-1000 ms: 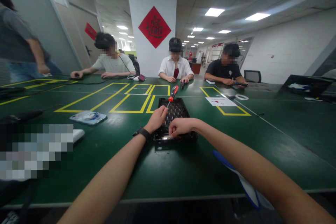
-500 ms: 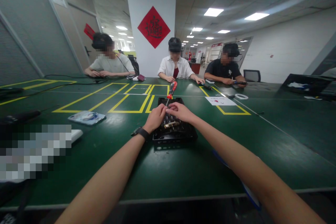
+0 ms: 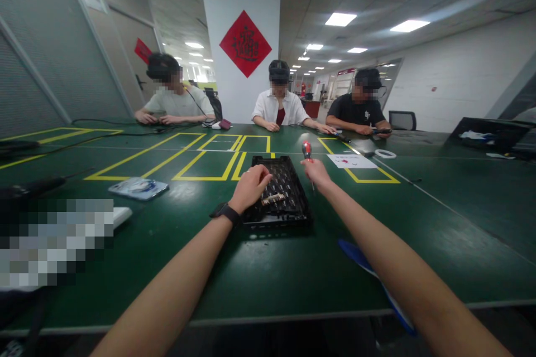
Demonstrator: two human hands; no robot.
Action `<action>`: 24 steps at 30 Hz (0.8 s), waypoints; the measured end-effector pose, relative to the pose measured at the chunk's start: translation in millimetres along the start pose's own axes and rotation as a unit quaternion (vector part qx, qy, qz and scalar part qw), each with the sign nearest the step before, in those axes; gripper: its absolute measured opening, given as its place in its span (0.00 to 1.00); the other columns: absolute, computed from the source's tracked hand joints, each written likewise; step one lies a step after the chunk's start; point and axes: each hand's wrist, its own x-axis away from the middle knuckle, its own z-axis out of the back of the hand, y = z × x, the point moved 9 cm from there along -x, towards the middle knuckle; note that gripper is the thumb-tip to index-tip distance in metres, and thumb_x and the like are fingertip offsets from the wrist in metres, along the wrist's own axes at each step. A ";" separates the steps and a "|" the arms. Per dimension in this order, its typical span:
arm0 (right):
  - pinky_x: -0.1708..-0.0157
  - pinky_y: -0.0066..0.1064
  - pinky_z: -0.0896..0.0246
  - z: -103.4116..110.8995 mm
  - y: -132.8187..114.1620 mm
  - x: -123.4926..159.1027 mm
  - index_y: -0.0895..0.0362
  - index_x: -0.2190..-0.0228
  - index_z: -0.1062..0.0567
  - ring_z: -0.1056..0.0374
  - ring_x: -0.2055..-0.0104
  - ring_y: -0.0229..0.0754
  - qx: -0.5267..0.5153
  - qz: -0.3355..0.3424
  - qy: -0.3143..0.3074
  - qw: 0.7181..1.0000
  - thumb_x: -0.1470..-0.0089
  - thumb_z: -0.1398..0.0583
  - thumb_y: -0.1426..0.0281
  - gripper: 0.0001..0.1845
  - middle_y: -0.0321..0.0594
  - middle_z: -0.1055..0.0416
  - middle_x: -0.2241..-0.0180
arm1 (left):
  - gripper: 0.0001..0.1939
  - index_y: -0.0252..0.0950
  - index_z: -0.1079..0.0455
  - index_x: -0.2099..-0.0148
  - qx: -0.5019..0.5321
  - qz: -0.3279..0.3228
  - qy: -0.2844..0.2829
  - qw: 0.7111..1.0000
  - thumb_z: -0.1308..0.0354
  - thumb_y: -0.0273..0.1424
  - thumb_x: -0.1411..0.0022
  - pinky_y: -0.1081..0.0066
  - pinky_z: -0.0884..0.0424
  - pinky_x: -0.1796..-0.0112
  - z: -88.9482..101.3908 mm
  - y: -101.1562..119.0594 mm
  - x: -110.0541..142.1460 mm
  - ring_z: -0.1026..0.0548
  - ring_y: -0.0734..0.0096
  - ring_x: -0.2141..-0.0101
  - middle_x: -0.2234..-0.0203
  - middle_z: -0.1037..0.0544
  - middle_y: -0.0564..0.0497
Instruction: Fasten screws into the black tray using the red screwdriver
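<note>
My right hand point(image 3: 318, 172) is closed round the screwdriver point(image 3: 307, 150), its red and black handle up and its shaft pointing down, just beside the right edge of the tray point(image 3: 288, 222). My left hand point(image 3: 250, 185) is over the tray's left edge, fingers half curled; whether they pinch anything small, or touch the tray, I cannot tell. The strip point(image 3: 273, 198) lies in the tray, nearer its near edge than its far one. The tray sits on the worktop point(image 3: 439, 223), well back from the near edge. Left of it is a phone point(image 3: 139, 187); to the right, towards the far edge, are the paper point(image 3: 352, 162) and a white ring point(image 3: 385, 154)
</note>
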 end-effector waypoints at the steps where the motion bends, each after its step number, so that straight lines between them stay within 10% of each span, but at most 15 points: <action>1: 0.77 0.26 0.47 7.2 9.3 -1.4 0.61 0.71 0.33 0.37 0.76 0.38 0.043 -0.006 0.019 0.999 0.45 0.53 0.65 0.14 0.41 0.34 0.79 | 0.08 0.36 0.35 0.64 -0.004 0.025 0.027 0.999 0.51 0.35 0.42 0.69 0.37 0.62 1.1 -14.4 -1.1 0.32 0.68 0.65 0.68 0.29 0.49; 8: 0.62 0.35 0.41 0.7 45.1 5.2 0.63 0.63 0.31 0.32 0.58 0.51 0.272 -0.036 0.042 0.961 0.48 0.47 0.65 0.15 0.56 0.29 0.62 | 0.15 0.35 0.33 0.58 0.078 0.193 0.056 0.977 0.48 0.26 0.52 0.66 0.35 0.56 -17.2 -99.9 1.7 0.31 0.67 0.60 0.61 0.29 0.47; 21: 0.58 0.36 0.42 -6.2 27.1 5.7 0.64 0.59 0.31 0.35 0.53 0.51 0.395 0.007 0.005 0.919 0.44 0.50 0.61 0.20 0.57 0.33 0.57 | 0.20 0.35 0.31 0.58 0.141 0.201 0.037 0.969 0.55 0.22 0.52 0.68 0.34 0.62 -27.3 -99.0 2.9 0.30 0.70 0.68 0.69 0.26 0.50; 24: 0.53 0.38 0.47 -7.8 -10.7 16.1 0.62 0.51 0.35 0.44 0.47 0.50 0.403 0.125 0.043 0.906 0.44 0.49 0.65 0.21 0.55 0.38 0.51 | 0.20 0.36 0.31 0.57 0.138 0.214 0.035 0.966 0.55 0.23 0.52 0.68 0.33 0.62 -31.6 -102.6 1.0 0.30 0.69 0.68 0.69 0.26 0.50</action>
